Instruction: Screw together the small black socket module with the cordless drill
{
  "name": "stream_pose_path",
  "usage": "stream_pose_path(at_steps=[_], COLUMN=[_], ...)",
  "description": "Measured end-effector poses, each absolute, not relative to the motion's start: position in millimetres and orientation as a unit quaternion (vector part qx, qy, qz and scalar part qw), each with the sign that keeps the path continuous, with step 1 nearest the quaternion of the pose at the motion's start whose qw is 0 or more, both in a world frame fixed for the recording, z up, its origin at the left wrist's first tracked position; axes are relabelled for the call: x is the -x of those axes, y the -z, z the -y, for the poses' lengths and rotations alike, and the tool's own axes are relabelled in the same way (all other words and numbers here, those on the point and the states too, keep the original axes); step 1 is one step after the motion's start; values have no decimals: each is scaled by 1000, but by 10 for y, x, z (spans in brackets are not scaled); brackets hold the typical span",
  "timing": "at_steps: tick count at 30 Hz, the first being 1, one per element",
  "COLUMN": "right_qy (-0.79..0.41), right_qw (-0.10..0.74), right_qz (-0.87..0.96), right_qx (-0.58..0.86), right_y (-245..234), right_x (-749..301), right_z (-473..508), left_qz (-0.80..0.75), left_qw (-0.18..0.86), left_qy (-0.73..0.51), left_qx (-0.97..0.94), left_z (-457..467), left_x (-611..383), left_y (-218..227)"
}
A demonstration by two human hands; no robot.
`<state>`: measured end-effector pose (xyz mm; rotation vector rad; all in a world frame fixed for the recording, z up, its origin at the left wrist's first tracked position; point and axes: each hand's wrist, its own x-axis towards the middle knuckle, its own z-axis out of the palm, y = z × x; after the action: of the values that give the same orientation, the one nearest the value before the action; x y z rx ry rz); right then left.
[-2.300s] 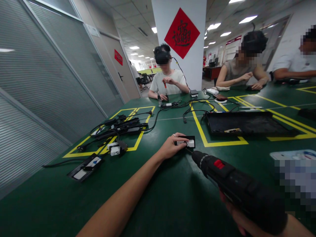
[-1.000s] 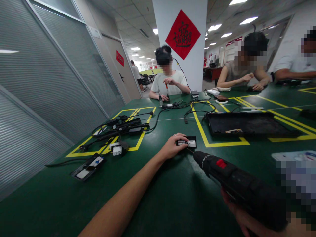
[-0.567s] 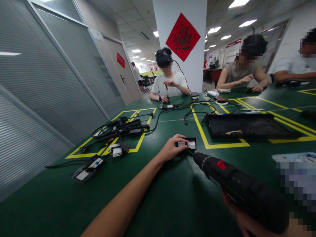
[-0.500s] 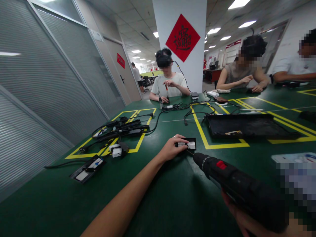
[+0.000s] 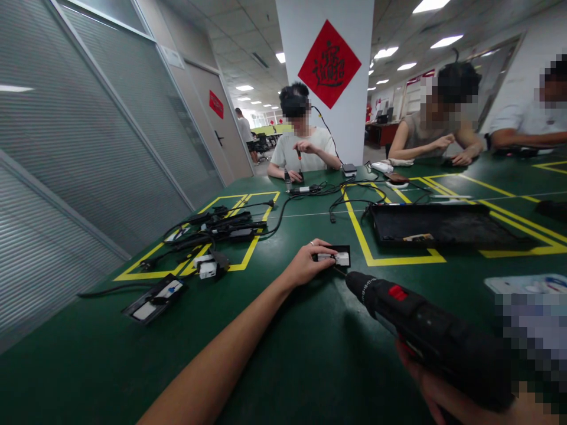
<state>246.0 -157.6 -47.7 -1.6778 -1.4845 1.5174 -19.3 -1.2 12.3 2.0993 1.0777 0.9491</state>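
Note:
My left hand point(image 5: 312, 261) is closed over the left part of a small black rectangular casing point(image 5: 346, 250) with white parts inside, held down on the green table. In my right hand point(image 5: 427, 375) is a black cordless drill point(image 5: 425, 330) with a red switch on top. Its thin bit points left and its tip reaches the casing's near edge, close to my left fingertips; the exact contact point is too small to tell. Much of my right hand is hidden beneath the drill body. A similar black casing with white parts point(image 5: 155, 299) lies at the left.
A tangle of black cables and adapters point(image 5: 230, 227) lies at left inside yellow tape. A white plug adapter point(image 5: 207, 267) sits nearby. At right are a black tray point(image 5: 452, 227) and a pale, partly blurred object point(image 5: 522, 286). Across the table, a person point(image 5: 305, 144) holds a screwdriver.
The view has shifted very slightly. Both hands, the casing and the drill keep nearly the same positions relative to one another.

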Motion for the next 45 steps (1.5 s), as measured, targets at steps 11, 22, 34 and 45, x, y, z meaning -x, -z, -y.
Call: stream_pose_path(at_steps=[11,22,34,45], right_qy=[-568,-569,-562,-571], right_qw=[199,234,213,172], right_qz=[510,474,478,504], right_qx=[615,630,640,625], right_y=[-236,-118,-82,-297], right_x=[-2317,-2321,-2327,-2329], right_z=[1626,1619,1625,1656], left_qz=[-399,-413,-410,-412], left_qw=[295,317,327,326], left_qy=[-360,-359,-367,-365], left_qx=[-790,-775,-768,-768], left_z=[-3,-2,-56,-31], left_x=[210,191,201,198], left_y=[-114,-130,-29,-53])
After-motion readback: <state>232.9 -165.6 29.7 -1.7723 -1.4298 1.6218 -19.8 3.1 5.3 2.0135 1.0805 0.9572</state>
